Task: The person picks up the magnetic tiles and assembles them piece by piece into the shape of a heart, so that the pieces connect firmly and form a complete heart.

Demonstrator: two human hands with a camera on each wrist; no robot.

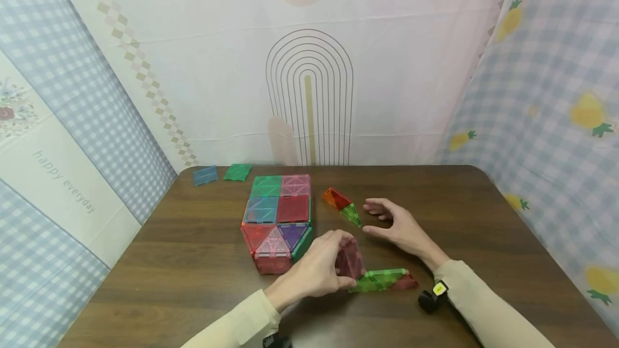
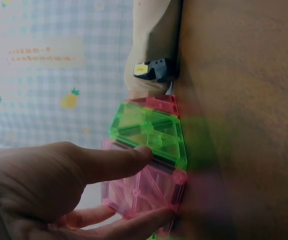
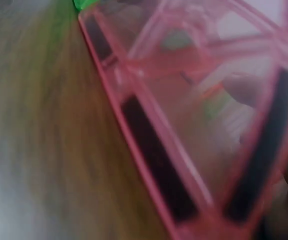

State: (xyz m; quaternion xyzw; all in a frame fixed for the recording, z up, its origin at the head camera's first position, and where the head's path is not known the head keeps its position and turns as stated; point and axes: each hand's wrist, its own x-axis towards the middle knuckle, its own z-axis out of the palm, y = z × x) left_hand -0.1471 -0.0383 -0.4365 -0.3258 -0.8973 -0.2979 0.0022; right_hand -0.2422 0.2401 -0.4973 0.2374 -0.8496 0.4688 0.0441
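My left hand (image 1: 314,267) pinches a pink square magnetic tile (image 1: 350,260) that stands upright on the wooden table. In the left wrist view, its thumb presses where this tile meets green triangular tiles (image 2: 149,125). A red tile (image 1: 405,282) closes the far end of that standing row, and a reddish-pink triangular tile (image 3: 159,157) fills much of the right wrist view. My right hand (image 1: 398,227) hovers with thumb and fingers spread, nothing between them. Just left of its fingertips lies a small piece of orange, red and green tiles (image 1: 340,201).
A block built of coloured magnetic tiles (image 1: 292,209) stands left of centre, close to the left hand. Toward the table's back left edge lie a blue tile (image 1: 205,175) and a green tile (image 1: 237,172). Patterned cloth (image 1: 387,69) hangs behind the table (image 1: 169,262).
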